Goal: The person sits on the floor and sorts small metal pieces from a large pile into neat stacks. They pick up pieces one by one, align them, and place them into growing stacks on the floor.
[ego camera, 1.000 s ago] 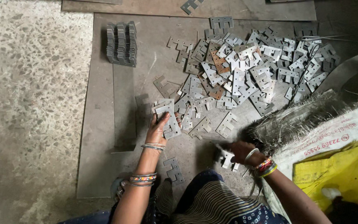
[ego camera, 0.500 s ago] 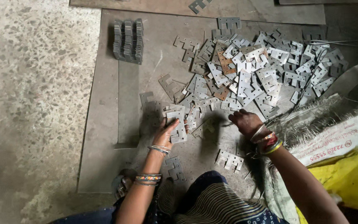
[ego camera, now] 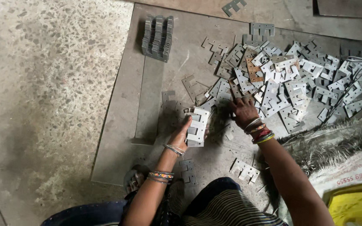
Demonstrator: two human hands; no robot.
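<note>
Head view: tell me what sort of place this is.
Probably a small metal workshop floor: a heap of stamped E-shaped plates, a neat stack of them, and the left hand holding a bundle.

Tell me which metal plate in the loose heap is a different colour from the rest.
The rusty brown plate near the top middle of the heap; every plate around it is plain grey. It lies beyond the right hand.

Dull grey metal plates [ego camera: 273, 79] (some prob. rusty), rough speckled concrete floor [ego camera: 42, 83]
</note>
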